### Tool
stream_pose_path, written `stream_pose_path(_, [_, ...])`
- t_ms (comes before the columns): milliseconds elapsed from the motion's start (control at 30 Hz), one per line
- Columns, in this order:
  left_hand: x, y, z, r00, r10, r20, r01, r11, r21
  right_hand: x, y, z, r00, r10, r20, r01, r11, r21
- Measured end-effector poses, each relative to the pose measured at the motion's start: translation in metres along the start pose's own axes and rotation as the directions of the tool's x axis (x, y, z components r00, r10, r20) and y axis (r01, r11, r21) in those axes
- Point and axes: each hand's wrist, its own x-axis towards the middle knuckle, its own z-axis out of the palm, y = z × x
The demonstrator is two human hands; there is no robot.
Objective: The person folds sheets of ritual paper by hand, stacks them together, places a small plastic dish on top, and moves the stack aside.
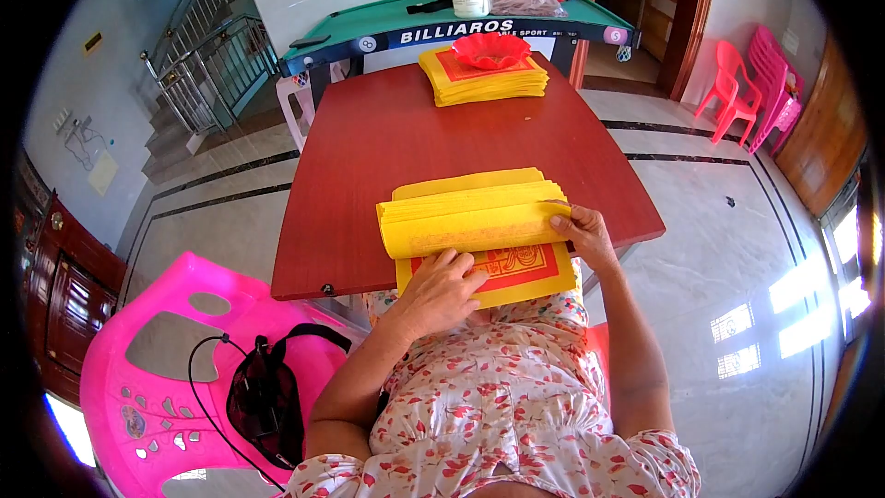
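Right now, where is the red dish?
In the head view, the red dish sits at the table's far end, on the stack of yellow paper near the pool table.

The pool table (378,44) reads "BILLIAROS", "ABLE SPORT", "8" and "5".

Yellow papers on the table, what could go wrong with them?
The curled yellow sheets might flop open if the right hand lets go. The printed sheet by the left hand pokes past the table, so it could bend. The red dish might slide off the far pile if bumped.
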Motion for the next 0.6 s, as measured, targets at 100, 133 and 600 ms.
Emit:
stream_pose_path(100, [-0.0001, 0.0001, -0.0011, 1.000, -0.008, 0.016, 0.008, 1.000, -0.004, 0.0000, 0.0003, -0.0002, 1.000, 0.005, -0.002, -0.005, 1.000, -0.005])
stream_pose_path(133, [-0.0001, -0.0001, -0.0013, 1.000, -0.009, 0.028, 0.009, 1.000, -0.007, -0.0002, -0.0001, 0.0000, 1.000, 0.008, -0.008, -0.008, 1.000, -0.008])
stream_pose_path(600, [-0.0004, 0.0020, -0.0035, 0.998, -0.027, 0.061, 0.027, 1.000, -0.010, -0.0007, -0.0020, -0.0003, 1.000, 0.020, -0.014, -0.020, 0.999, -0.037])
